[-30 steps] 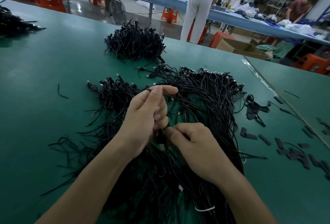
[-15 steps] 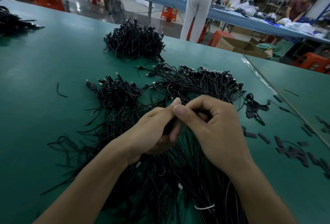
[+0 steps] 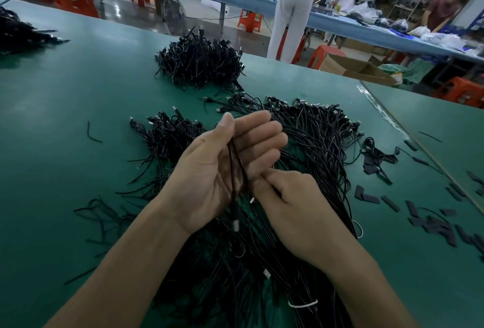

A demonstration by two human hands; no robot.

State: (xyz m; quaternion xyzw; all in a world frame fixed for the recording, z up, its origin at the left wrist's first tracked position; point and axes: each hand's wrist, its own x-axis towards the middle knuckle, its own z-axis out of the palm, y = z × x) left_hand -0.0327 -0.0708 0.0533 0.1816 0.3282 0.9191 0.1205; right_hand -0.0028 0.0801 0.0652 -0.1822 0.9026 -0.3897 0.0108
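Loosely, black cable [image 3: 232, 186] across left hand [image 3: 209, 178]

Your thin black cable [image 3: 231, 160], doubled over.
It runs lengthwise down your left hand [image 3: 207, 176], its silver plug dangling just below the palm.
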